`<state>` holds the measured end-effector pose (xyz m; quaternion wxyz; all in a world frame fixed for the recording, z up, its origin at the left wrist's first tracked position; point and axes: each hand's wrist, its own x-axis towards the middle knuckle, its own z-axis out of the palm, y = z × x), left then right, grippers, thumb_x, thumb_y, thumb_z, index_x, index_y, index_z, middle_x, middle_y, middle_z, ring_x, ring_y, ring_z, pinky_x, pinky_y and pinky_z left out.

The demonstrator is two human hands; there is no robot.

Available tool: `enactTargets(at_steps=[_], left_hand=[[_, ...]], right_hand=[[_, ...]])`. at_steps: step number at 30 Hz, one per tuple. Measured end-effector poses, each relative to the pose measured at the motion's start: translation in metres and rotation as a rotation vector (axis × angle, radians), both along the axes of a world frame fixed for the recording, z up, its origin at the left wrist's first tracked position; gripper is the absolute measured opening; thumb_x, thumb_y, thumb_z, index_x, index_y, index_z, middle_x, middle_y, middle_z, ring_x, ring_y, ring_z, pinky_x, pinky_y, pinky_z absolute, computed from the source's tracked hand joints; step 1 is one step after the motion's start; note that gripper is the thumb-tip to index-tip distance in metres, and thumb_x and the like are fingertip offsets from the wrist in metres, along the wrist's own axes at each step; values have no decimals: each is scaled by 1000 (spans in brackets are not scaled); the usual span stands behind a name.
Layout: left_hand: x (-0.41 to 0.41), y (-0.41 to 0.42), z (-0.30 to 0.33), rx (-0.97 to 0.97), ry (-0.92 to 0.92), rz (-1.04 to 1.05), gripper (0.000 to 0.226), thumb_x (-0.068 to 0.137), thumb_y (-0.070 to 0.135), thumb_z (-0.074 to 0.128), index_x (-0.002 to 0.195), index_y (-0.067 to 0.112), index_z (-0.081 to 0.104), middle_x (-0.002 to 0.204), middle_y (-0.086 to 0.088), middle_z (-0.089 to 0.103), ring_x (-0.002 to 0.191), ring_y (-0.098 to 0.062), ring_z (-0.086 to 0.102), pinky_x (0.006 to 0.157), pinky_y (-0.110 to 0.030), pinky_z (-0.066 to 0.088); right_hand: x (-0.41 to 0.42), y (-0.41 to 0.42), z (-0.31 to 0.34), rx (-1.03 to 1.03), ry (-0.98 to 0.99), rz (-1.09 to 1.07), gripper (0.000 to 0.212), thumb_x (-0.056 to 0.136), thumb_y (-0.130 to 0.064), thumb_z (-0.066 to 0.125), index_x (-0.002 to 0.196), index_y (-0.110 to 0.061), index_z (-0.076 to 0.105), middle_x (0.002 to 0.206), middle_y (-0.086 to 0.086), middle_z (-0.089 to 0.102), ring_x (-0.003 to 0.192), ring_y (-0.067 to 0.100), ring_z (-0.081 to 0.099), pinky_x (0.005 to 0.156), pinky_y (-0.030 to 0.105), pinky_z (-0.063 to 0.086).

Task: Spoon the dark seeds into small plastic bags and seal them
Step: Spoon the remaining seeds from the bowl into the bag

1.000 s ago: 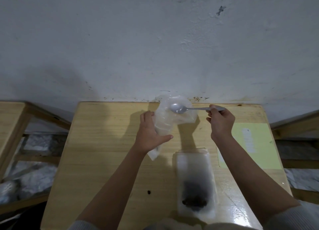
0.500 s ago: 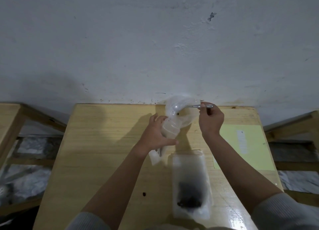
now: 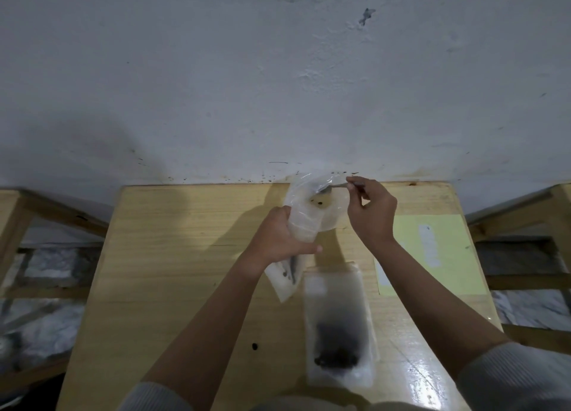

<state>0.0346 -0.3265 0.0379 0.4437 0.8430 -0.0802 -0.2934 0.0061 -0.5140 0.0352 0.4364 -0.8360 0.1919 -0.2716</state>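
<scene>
One small plastic bag (image 3: 304,219) is gripped around its middle by the left hand (image 3: 278,237), its mouth held open toward the wall. One metal spoon (image 3: 332,187) is pinched by the fingers of the right hand (image 3: 372,214), its bowl tipped inside the bag's mouth, where a few dark seeds (image 3: 318,201) are seen. One clear container (image 3: 338,327) with a dark seed heap lies on the wooden table (image 3: 173,256), beside one yellow sheet (image 3: 445,256). One stray seed (image 3: 254,345) lies apart.

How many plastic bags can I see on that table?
2. One plastic bag is held up in the left hand while the right hand tips a spoon into it; another bag, holding dark seeds, lies flat on the table. Stacked ones may be hidden.
</scene>
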Motion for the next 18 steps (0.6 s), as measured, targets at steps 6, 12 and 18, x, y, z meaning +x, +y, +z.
enactTargets(at_steps=[6,12,18], left_hand=[[-5,0,10,-53,-42,36,64,51,33,92,101,29,52,103,8,58,90,0,57,67,-15,45],[-14,8,1,-72,-29,139,76,48,42,91,111,25,53,110,8,55,98,-4,56,72,-19,47],[-20,19,0,-102,11,144,48,54,29,91,90,36,60,94,11,68,84,7,63,70,-17,52]], right_hand=[[-8,1,4,-308,-124,115,13,88,-4,59,94,-3,71,84,7,70,74,20,65,68,19,48],[0,4,11,-200,-32,180,14,90,-8,56,95,-10,68,93,4,65,90,12,59,75,21,48],[10,10,4,266,188,160,12,96,-11,51,93,-15,62,96,-3,61,97,5,54,66,10,43]])
